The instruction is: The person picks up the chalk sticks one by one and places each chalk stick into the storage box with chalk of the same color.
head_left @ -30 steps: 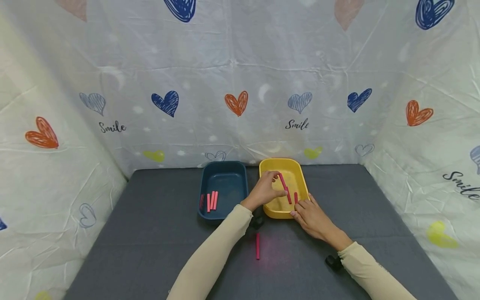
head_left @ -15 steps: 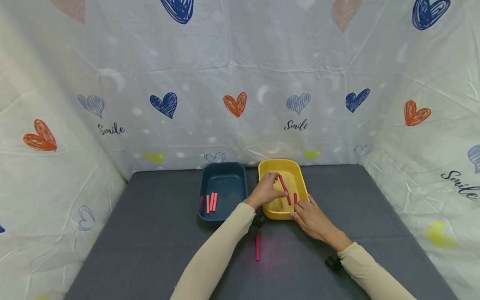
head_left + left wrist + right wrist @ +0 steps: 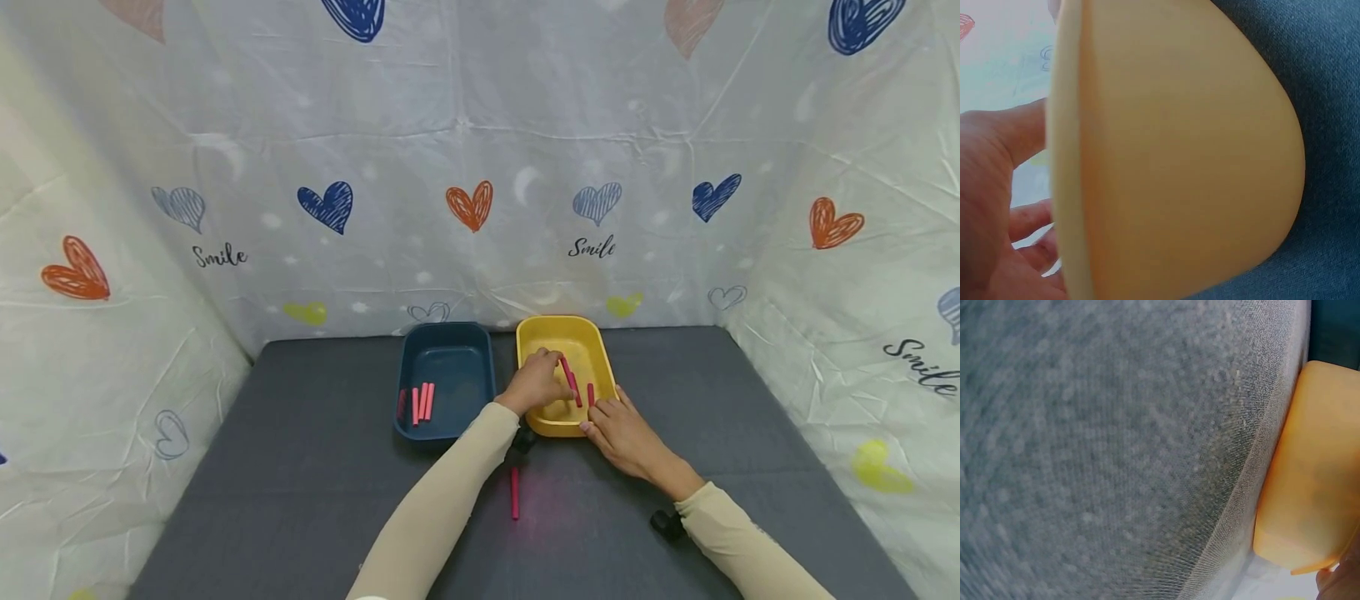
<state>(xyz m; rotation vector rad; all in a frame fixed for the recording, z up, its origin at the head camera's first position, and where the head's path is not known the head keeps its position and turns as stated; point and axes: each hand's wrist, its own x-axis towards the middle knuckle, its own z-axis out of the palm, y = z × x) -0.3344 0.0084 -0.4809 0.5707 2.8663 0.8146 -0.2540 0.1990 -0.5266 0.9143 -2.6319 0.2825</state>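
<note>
My left hand (image 3: 538,382) reaches over the yellow tray (image 3: 531,336) and holds a thin dark pink stick (image 3: 566,365) between fingers and thumb, the fingers near its far end. A second dark pink stick (image 3: 577,393) seems to lie close to its lower end. One more stick (image 3: 590,392) is in the tray, beside the fingers of my right hand (image 3: 624,432). That right hand grips the tray's near right corner, fingers over the rim and thumb at the front. In the left wrist view the tray's wall (image 3: 1185,150) hides most of the left hand's fingers (image 3: 1029,215).
A dark blue tray (image 3: 450,333) stands left of the yellow one, with several pink sticks (image 3: 428,402) inside. Another dark pink stick (image 3: 515,493) lies on the grey cloth (image 3: 315,483) in front. A printed curtain (image 3: 397,150) rises behind the trays.
My left hand has shifted slightly right and down within the yellow tray, the stick tilting with it. The right hand stays on the corner.
</note>
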